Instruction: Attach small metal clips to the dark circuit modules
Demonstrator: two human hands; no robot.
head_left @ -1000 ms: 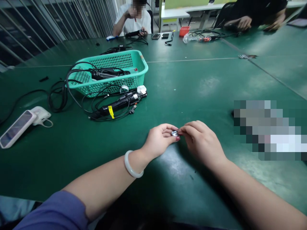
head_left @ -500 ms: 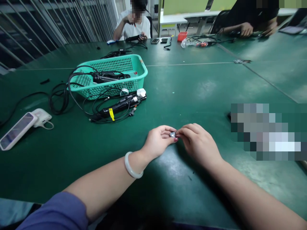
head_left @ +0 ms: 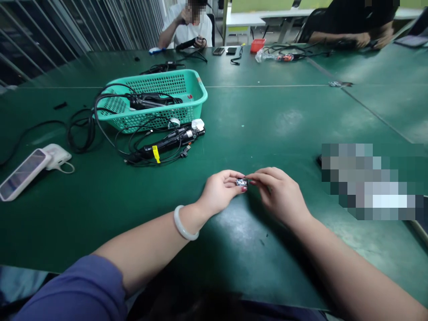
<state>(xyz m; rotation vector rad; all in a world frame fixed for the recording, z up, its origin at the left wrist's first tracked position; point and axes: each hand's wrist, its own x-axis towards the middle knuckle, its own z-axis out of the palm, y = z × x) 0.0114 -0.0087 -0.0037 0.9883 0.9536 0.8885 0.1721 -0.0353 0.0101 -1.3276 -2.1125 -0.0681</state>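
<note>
Over the green table, my left hand (head_left: pixel 219 191) is closed, pinching a small silver and black part (head_left: pixel 240 182) between thumb and fingers. The part looks like a little metal piece, but it is too small to name. My right hand (head_left: pixel 282 191) meets it from the right, thumb and forefinger pinched at the part's dark right end. Whether those fingertips grip the part itself or a smaller piece on it is hidden. A pale bangle (head_left: pixel 183 225) circles my left wrist.
Ahead on the left stands a green plastic basket (head_left: pixel 200 96) with black cabled devices; another black device (head_left: pixel 167 143) lies before it. A phone (head_left: pixel 25 174) rests at far left. A blurred-out object (head_left: pixel 368 183) is on the right. Two people sit across the green table (head_left: pixel 277 133).
The view has tilted slightly, so the far things sit a little higher. More of the small part shows between my hands, as my right fingertips have shifted slightly on its right end.
</note>
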